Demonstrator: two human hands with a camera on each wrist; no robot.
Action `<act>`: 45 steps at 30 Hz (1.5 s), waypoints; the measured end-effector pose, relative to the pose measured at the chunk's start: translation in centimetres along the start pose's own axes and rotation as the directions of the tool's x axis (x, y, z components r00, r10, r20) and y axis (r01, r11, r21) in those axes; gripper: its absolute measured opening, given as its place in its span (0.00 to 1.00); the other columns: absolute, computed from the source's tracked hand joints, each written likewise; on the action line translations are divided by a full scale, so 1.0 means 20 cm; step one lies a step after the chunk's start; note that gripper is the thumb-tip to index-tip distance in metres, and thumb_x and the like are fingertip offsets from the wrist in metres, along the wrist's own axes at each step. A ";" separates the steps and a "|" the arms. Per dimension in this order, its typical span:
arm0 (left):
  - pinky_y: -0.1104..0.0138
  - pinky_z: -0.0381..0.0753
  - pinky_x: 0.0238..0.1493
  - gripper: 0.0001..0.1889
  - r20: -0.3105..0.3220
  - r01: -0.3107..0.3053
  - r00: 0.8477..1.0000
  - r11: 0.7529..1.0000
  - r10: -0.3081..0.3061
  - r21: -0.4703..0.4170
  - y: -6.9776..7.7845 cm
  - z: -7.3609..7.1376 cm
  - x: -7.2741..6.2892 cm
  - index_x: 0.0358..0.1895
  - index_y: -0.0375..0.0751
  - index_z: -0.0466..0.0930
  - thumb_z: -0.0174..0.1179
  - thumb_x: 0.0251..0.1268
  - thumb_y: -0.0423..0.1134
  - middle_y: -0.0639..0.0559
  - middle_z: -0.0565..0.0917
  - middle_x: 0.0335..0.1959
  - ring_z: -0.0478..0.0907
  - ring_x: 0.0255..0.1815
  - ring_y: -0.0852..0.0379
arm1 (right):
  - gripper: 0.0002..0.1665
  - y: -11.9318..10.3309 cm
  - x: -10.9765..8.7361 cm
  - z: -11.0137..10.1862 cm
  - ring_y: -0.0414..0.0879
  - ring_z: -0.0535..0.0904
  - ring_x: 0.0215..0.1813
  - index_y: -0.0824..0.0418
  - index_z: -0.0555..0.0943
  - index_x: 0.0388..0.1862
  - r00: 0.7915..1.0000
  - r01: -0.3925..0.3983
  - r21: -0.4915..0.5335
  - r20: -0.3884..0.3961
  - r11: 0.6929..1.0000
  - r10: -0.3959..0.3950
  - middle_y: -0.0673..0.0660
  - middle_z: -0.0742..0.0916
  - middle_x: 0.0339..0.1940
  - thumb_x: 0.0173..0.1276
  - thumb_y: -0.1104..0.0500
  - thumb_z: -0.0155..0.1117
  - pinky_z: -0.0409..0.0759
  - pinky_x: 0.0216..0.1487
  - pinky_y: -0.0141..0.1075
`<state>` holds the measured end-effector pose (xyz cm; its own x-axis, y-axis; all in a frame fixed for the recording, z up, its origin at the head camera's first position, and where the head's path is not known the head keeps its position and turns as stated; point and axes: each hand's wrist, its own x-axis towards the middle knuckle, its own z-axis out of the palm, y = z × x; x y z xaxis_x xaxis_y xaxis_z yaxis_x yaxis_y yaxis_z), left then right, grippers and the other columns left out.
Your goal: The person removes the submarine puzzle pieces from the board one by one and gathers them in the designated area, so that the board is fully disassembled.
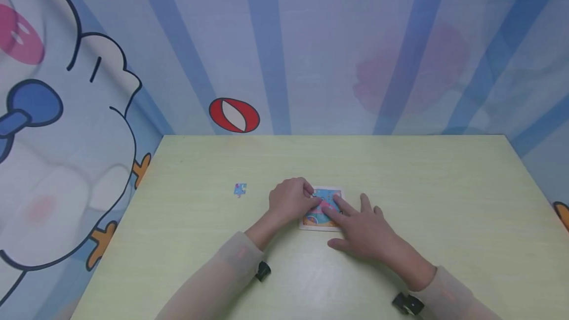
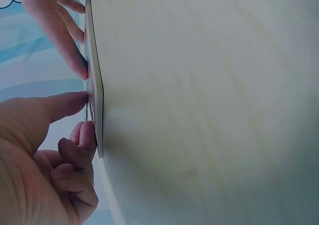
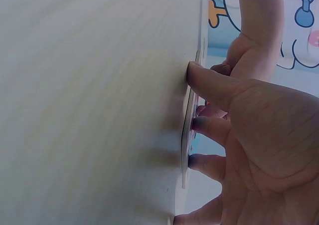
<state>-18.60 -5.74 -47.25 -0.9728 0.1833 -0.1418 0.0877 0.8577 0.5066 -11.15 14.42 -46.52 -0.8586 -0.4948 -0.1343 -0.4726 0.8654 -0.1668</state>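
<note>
A small square jigsaw puzzle point(image 1: 317, 219) with a light border lies on the table, its picture blue, pink and orange. My left hand point(image 1: 290, 200) is at its left side, fingers curled. In the left wrist view, the left thumb and fingertips pinch a thin puzzle piece point(image 2: 86, 113) at the puzzle's surface, mostly hidden. My right hand point(image 1: 366, 233) spreads over the puzzle's right side, two fingertips pressing on the picture. In the right wrist view, the right thumb point(image 3: 214, 85) touches down by the near edge. A loose blue and pink puzzle piece point(image 1: 240, 189) lies left of the left hand.
The pale wooden table point(image 1: 422, 177) extends around the puzzle on all sides. At its back edge stands a blue striped backdrop point(image 1: 311, 63) with cartoon prints. Dark wrist cameras point(image 1: 406, 304) sit under both sleeves.
</note>
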 end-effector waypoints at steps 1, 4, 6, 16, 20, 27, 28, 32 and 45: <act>0.62 0.76 0.34 0.14 -0.001 -0.003 1.000 1.000 0.003 -0.006 0.00 0.00 0.00 0.39 0.50 0.87 0.74 0.61 0.55 0.64 0.84 0.30 0.79 0.32 0.62 | 0.46 0.00 0.00 0.00 0.87 0.60 0.70 0.48 0.66 0.82 1.000 0.000 0.000 0.001 1.000 0.000 0.60 0.67 0.82 0.70 0.32 0.65 0.72 0.54 0.72; 0.63 0.76 0.33 0.14 -0.001 -0.008 1.000 1.000 0.008 -0.021 -0.01 0.00 0.00 0.40 0.50 0.87 0.74 0.61 0.54 0.65 0.83 0.29 0.79 0.31 0.63 | 0.46 0.00 0.00 0.00 0.87 0.60 0.70 0.48 0.66 0.82 1.000 -0.001 0.004 0.004 1.000 0.001 0.60 0.66 0.82 0.70 0.32 0.65 0.71 0.54 0.73; 0.63 0.76 0.34 0.14 -0.002 -0.011 1.000 1.000 0.011 -0.029 -0.01 0.00 0.00 0.40 0.50 0.87 0.73 0.62 0.54 0.64 0.83 0.28 0.79 0.31 0.63 | 0.46 0.00 0.00 0.00 0.86 0.60 0.70 0.48 0.66 0.82 1.000 -0.001 0.005 0.006 1.000 0.001 0.60 0.66 0.82 0.71 0.32 0.64 0.71 0.55 0.73; 0.63 0.78 0.35 0.12 -0.016 -0.035 0.999 0.998 0.034 -0.050 -0.02 0.00 0.00 0.40 0.50 0.87 0.73 0.63 0.53 0.64 0.85 0.30 0.80 0.33 0.63 | 0.46 0.00 0.00 0.00 0.86 0.59 0.71 0.48 0.65 0.82 1.000 -0.004 -0.001 0.016 1.000 0.004 0.60 0.65 0.82 0.71 0.32 0.63 0.71 0.55 0.73; 0.62 0.78 0.36 0.10 -0.032 -0.042 0.999 0.997 0.041 -0.058 -0.02 0.00 0.00 0.39 0.51 0.88 0.72 0.63 0.52 0.64 0.86 0.31 0.82 0.34 0.63 | 0.46 0.00 0.00 0.00 0.86 0.59 0.71 0.47 0.65 0.82 1.000 -0.007 0.003 0.021 1.000 0.007 0.60 0.65 0.83 0.72 0.32 0.63 0.70 0.56 0.73; 0.61 0.78 0.35 0.07 -0.045 -0.053 0.998 0.995 0.050 -0.082 -0.02 -0.01 0.00 0.38 0.52 0.88 0.71 0.65 0.49 0.63 0.87 0.30 0.82 0.34 0.62 | 0.45 0.00 0.00 0.00 0.86 0.59 0.72 0.48 0.66 0.82 1.000 -0.012 0.015 0.020 1.000 0.011 0.59 0.65 0.82 0.72 0.33 0.64 0.70 0.56 0.74; 0.61 0.78 0.35 0.07 -0.046 -0.056 0.998 0.995 0.052 -0.087 -0.02 -0.01 0.00 0.38 0.52 0.88 0.71 0.65 0.49 0.63 0.87 0.30 0.82 0.34 0.61 | 0.45 0.00 0.00 0.00 0.86 0.59 0.71 0.48 0.66 0.82 1.000 -0.012 0.014 0.019 1.000 0.011 0.59 0.65 0.82 0.72 0.33 0.63 0.70 0.56 0.74; 0.61 0.78 0.35 0.06 -0.049 -0.071 0.997 0.992 0.066 -0.108 -0.02 -0.01 0.00 0.40 0.52 0.89 0.69 0.67 0.47 0.63 0.86 0.31 0.81 0.34 0.61 | 0.45 0.00 0.00 0.01 0.86 0.59 0.71 0.47 0.66 0.82 1.000 -0.012 0.008 0.018 1.000 0.011 0.59 0.65 0.82 0.72 0.32 0.63 0.70 0.56 0.73; 0.55 0.78 0.48 0.06 -0.099 -0.024 0.995 0.967 -0.002 -0.256 -0.12 -0.06 -0.03 0.42 0.55 0.89 0.68 0.68 0.48 0.64 0.87 0.36 0.82 0.45 0.57 | 0.46 0.00 0.00 0.01 0.85 0.57 0.73 0.46 0.66 0.82 0.998 -0.039 0.016 0.041 0.999 0.039 0.58 0.64 0.83 0.71 0.31 0.62 0.68 0.59 0.74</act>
<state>-18.39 -8.43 -47.32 -0.9894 0.1331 -0.0578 0.0529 0.7019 0.7103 -11.11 14.40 -46.72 -0.8672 -0.4639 -0.1808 -0.4352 0.8827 -0.1774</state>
